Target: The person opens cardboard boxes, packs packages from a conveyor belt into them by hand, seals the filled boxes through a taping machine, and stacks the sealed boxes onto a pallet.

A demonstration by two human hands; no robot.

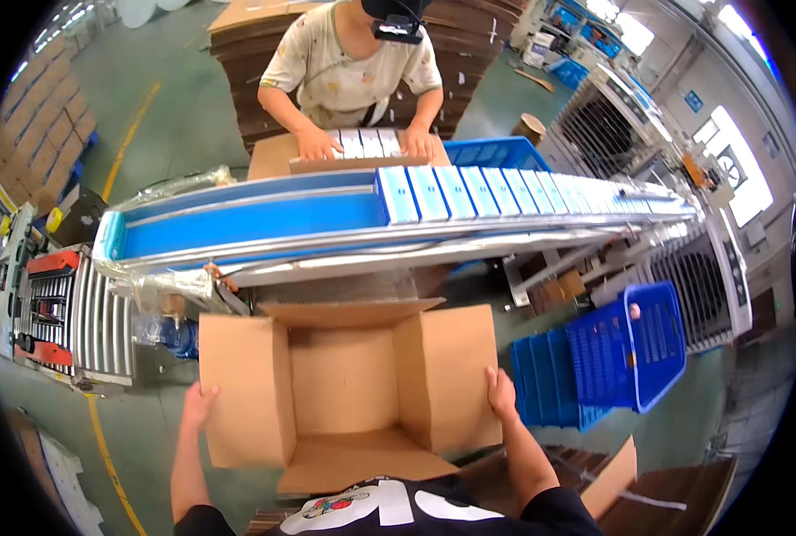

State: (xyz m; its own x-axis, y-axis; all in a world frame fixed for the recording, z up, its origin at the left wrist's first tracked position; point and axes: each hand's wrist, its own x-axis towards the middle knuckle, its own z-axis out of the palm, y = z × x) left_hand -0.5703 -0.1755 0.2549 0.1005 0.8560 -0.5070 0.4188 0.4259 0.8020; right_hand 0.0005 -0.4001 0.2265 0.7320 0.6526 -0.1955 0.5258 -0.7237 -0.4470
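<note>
An open cardboard box (344, 380) stands before me with its flaps folded outward and nothing inside. My left hand (200, 404) grips the outer edge of its left flap, thumb on top. On the other side my right hand (501, 391) holds the edge of the right flap in the same way. Just beyond the box runs a conveyor with a blue belt (264, 217). A row of white and blue small cartons (456, 193) stands side by side on the belt's right half.
Across the conveyor a person (349, 71) has both hands at another cardboard box (273, 156) with white cartons inside. Blue crates (545, 375) stand to my right. A roller conveyor (103, 322) is at the left, and flattened cardboard (684, 496) lies low at the right.
</note>
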